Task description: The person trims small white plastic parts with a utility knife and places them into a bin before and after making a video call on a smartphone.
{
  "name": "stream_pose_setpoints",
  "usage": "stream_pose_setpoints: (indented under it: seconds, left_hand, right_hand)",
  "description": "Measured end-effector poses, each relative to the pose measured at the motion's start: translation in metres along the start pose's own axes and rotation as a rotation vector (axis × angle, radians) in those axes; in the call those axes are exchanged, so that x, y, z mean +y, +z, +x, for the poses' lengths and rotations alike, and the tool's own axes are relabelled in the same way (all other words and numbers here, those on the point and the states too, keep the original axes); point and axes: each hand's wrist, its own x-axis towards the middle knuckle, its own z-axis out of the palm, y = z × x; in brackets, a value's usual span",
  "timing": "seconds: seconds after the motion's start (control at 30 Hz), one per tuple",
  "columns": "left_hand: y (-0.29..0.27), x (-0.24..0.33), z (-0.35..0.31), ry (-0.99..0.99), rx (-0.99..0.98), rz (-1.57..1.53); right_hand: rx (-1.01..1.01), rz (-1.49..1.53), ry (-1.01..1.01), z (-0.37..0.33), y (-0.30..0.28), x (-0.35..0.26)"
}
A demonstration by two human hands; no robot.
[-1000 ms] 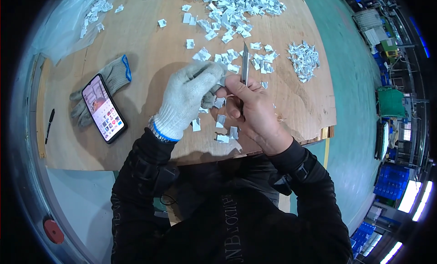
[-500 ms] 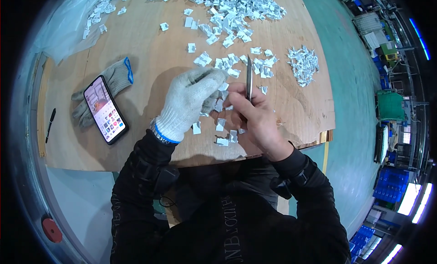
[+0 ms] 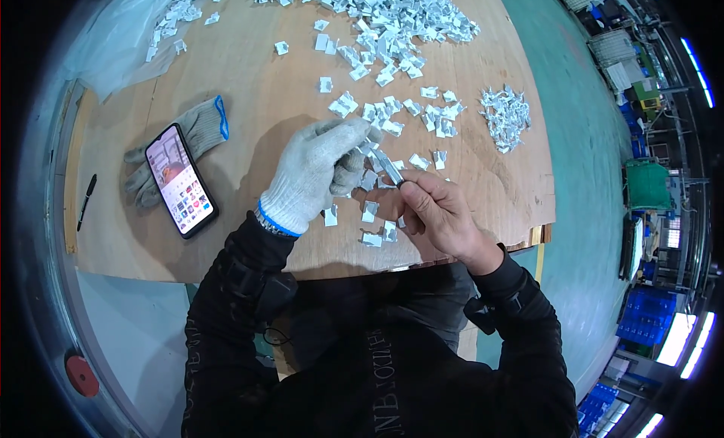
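White-gloved left hand (image 3: pixel 313 159) pinches a small silvery piece (image 3: pixel 367 146) over the brown wooden table (image 3: pixel 249 83); bare right hand (image 3: pixel 441 212) grips a slim grey metal blade (image 3: pixel 388 169), tip close to it. Loose heap of similar silvery pieces (image 3: pixel 407 15) lies farther back.

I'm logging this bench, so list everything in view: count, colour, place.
Small pieces: many, silvery, far edge and centre.
Smaller bits: many, silvery, table's right.
Plastic sheet: one, translucent, far left.
Phone: one, black, left.
Loose glove: one, grey with blue trim, under phone.
Pen: one, black, left edge.
Table: one, light brown, centre.
Disc: one, red, lower left.
Floor: one, green, right.
Crates: several, blue, far right.
Farther background: too small to tell.
Bladed tool: one, silvery, centre.
Left hand: one, gloved white, centre, pinching a silvery piece.
Right hand: one, bare, centre, holding tool.
Sleeves: two, black, below.
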Motion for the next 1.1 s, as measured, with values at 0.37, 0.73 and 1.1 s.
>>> stream_pose_setpoints:
  seconds: [0.37,0.73,1.1]
  left_hand:
    - [-0.001,-0.003,0.002,0.006,0.0,0.014]
    - [0.004,-0.001,0.001,0.0,0.101,-0.026]
    - [0.002,0.0,0.0,-0.004,0.007,-0.04]
  right_hand:
    - [0.005,-0.059,0.054,-0.003,-0.004,-0.002]
    - [-0.014,0.109,0.091,-0.012,0.003,-0.001]
    - [-0.072,0.005,0.099,-0.003,0.004,0.005]
